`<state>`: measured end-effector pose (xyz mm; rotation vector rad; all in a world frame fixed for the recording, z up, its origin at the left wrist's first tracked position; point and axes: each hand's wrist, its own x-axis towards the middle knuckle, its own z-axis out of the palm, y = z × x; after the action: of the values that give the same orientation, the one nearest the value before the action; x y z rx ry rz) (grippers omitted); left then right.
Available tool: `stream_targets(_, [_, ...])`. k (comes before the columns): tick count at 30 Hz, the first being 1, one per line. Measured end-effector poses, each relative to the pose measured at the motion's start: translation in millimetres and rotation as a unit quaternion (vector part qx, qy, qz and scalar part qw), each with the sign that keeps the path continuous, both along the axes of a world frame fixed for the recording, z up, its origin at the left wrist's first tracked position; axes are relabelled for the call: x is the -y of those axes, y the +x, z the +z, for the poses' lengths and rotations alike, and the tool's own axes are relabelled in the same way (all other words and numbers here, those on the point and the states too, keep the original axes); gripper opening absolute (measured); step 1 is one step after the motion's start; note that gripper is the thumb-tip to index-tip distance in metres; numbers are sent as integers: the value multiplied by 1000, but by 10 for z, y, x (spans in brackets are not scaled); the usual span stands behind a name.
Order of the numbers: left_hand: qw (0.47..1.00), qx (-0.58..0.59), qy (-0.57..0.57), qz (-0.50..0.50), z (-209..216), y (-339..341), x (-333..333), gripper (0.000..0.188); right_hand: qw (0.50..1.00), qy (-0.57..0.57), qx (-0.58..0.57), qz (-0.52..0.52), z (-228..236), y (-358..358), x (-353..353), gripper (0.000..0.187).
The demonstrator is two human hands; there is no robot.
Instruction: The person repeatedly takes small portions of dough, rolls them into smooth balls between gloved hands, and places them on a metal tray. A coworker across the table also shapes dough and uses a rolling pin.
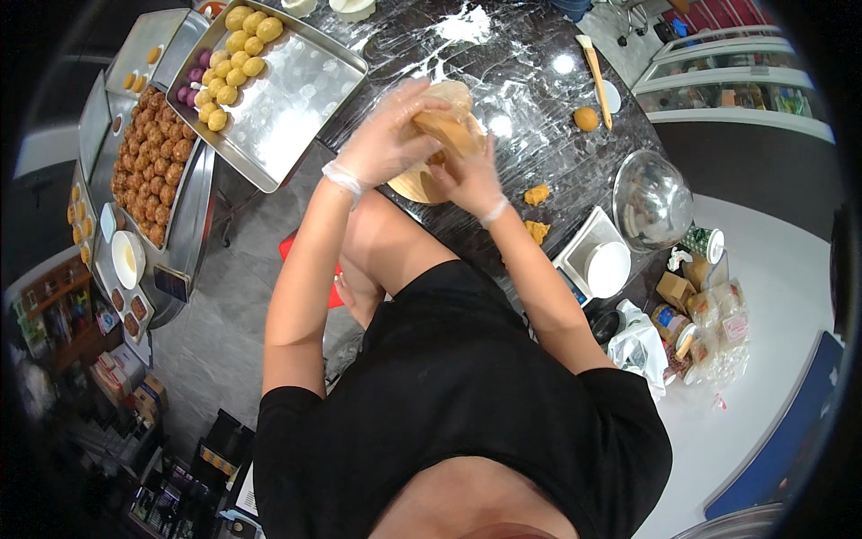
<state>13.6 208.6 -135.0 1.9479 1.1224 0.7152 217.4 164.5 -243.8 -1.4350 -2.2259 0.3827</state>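
Both my hands wear clear plastic gloves and meet over the near edge of the dark table. My left hand [392, 135] is wrapped round a tan wooden mould [446, 132], tilted in the air; motion blurs its exact shape. At its lower end my right hand [474, 181] is closed against it, with the fingertips partly hidden. Beneath them a round, pale wooden piece [418, 186] lies at the table edge. Right of my right hand are two torn orange-yellow dough lumps [537, 194]. A smooth orange-brown ball [585, 119] sits farther right, near a wooden-handled brush [594, 79].
A steel tray [301, 108] with yellow and purple balls stands at left, beside a tray of brown balls [148, 166]. To the right are a white scale [584, 235] holding a white bowl [608, 269], a steel bowl [653, 199] and bagged ingredients [718, 319]. Flour dusts the table [530, 72].
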Motion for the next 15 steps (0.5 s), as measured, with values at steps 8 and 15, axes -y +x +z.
stream_targets(8, [988, -134, 57, -56, -491, 544, 367, 62, 778, -573, -258, -15, 1225, 931, 228, 49])
stream_targets(15, [999, 1, -17, 46, -927, 552, -90, 53, 905, -364, 192, -113, 793, 206, 318, 22])
